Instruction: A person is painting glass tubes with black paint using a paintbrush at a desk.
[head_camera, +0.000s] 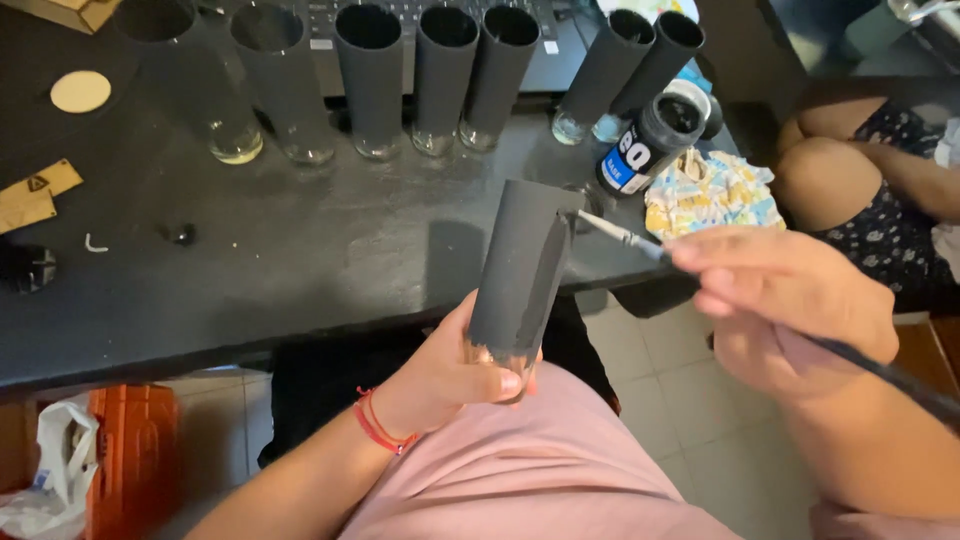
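My left hand grips the clear bottom of a tall glass whose wall is coated in matte black paint, held tilted above my lap. My right hand holds a thin paintbrush with its bristles touching the glass near the upper rim, beside a darker wet stripe. An open jar of black paint stands on the dark table just beyond the brush. A red string bracelet circles my left wrist.
Several black-painted glasses stand in a row at the table's back, in front of a laptop keyboard. A paint-stained cloth lies at the table's right corner. Another person's knee is at the right. An orange case sits on the floor.
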